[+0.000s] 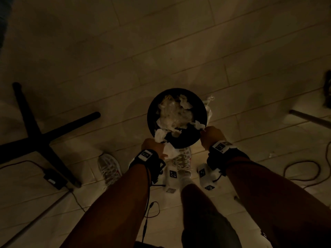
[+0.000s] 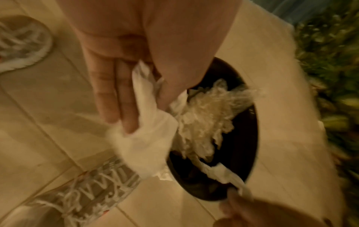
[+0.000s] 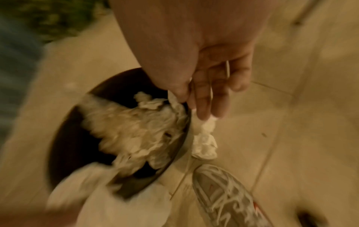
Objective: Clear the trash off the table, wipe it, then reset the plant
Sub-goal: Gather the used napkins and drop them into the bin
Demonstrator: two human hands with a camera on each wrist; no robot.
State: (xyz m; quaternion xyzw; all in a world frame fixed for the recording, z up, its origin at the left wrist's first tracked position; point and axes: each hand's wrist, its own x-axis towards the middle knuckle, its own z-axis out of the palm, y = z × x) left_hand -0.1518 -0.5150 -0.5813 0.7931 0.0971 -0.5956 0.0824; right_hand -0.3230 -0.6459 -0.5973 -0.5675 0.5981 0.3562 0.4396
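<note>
A black round trash bin stands on the tiled floor in front of my feet, holding several crumpled white tissues and clear plastic. My left hand is at the near left rim and pinches a crumpled white tissue between thumb and straight fingers. My right hand is at the near right rim and pinches another crumpled tissue, which hangs just outside the bin's rim. Both wrist views are blurred.
A black cross-shaped table base stands at left, with a power adapter and cables beside it. More cable and a metal leg lie at right. Clear plastic lies behind the bin. Green foliage shows beyond.
</note>
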